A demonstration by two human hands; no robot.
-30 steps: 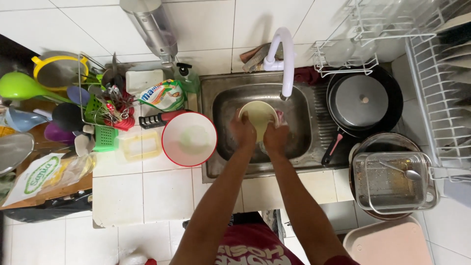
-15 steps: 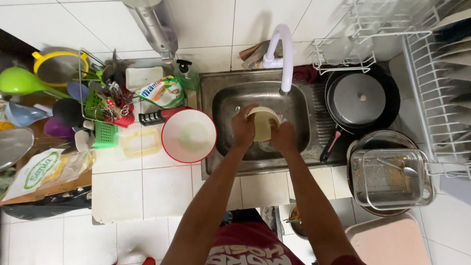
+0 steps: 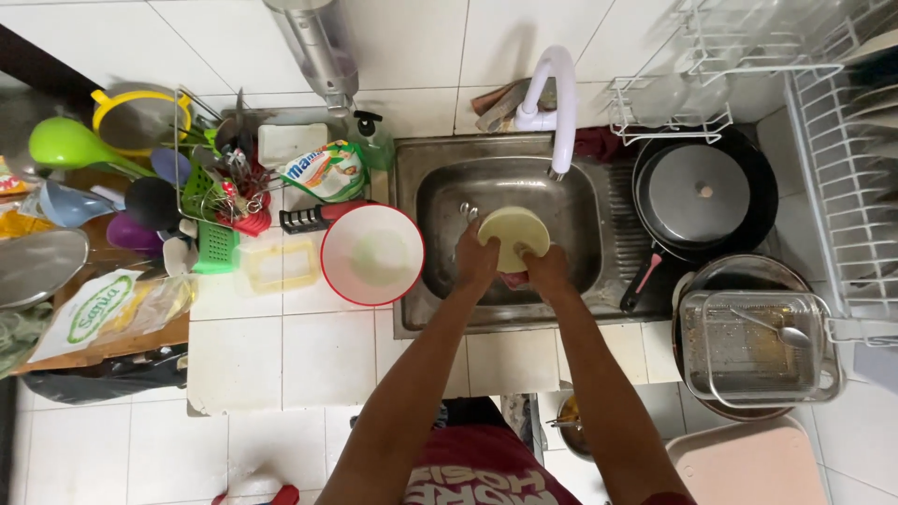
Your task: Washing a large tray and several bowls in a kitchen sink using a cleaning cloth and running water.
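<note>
Over the steel sink [image 3: 440, 201] I hold a pale yellow bowl [image 3: 510, 229] turned bottom-up. My left hand [image 3: 475, 262] grips its left rim. My right hand [image 3: 545, 268] presses against its lower right side, with something reddish, perhaps a sponge, under the fingers. A white curved faucet [image 3: 559, 93] hangs just above the bowl. A red-rimmed white bowl [image 3: 372, 254] sits on the counter left of the sink.
A dark pan with a lid [image 3: 702, 192] and a glass dish with a spoon [image 3: 753, 346] stand right of the sink. White dish racks [image 3: 842, 187] fill the far right. Utensils, a green basket [image 3: 210, 210], a detergent pouch [image 3: 323, 168] and a soap bottle crowd the left counter.
The bowl has shifted slightly in my hands and tilted. My right hand has moved along its lower side. The view has moved a little closer.
</note>
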